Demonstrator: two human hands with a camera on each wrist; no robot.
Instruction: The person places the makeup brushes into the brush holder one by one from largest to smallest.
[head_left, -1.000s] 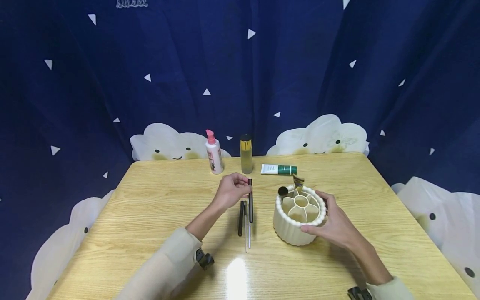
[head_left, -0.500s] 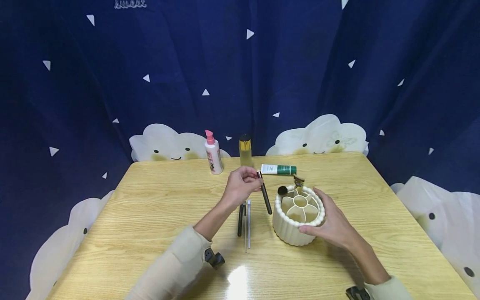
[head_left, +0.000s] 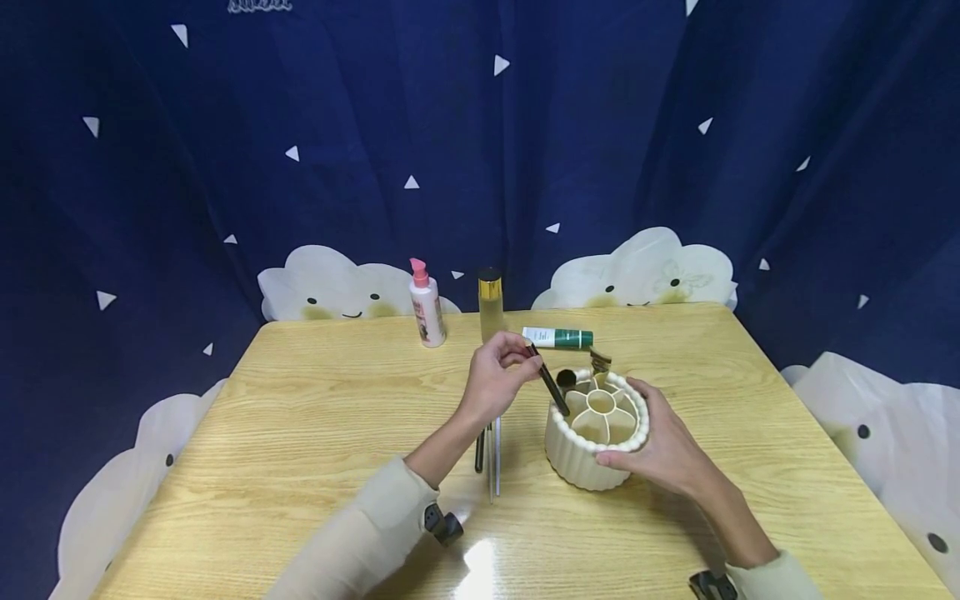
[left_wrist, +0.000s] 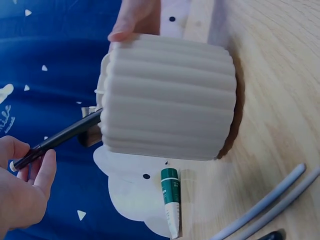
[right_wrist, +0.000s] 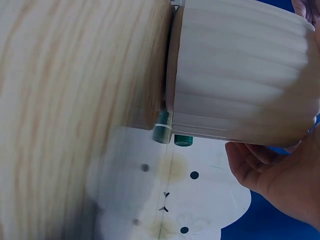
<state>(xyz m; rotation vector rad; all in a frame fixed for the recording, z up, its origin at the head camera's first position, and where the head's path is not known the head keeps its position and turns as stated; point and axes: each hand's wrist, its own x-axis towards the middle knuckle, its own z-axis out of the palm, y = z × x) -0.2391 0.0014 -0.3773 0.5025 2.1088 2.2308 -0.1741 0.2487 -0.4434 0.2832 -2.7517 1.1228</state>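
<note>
In the head view my left hand (head_left: pixel 498 375) pinches a slim black makeup brush (head_left: pixel 549 382) near its pale-tipped upper end. The brush slants down to the right, its lower end at the left side of the cream brush holder (head_left: pixel 587 457). The left wrist view shows the black handle (left_wrist: pixel 70 132) passing behind the holder's rim. My right hand (head_left: pixel 667 446) grips the holder from the right, thumb in front and fingers around the back. The holder is ribbed, with a beaded rim and petal-shaped compartments. A dark round brush head (head_left: pixel 566 379) and a brown-gold brush (head_left: pixel 600 360) stand in it.
Several thin sticks, one black (head_left: pixel 480 454) and others pale (head_left: pixel 498 467), lie left of the holder. Behind stand a pink-capped pump bottle (head_left: pixel 428 312) and a gold-collared bottle (head_left: pixel 491 312); a green-and-white tube (head_left: pixel 558 338) lies beside them. A blue curtain (head_left: pixel 375 125) hangs behind the table.
My left hand has carried the black brush rightward from above the loose sticks to the holder, tilting it on the way. The right hand and holder have stayed in place.
</note>
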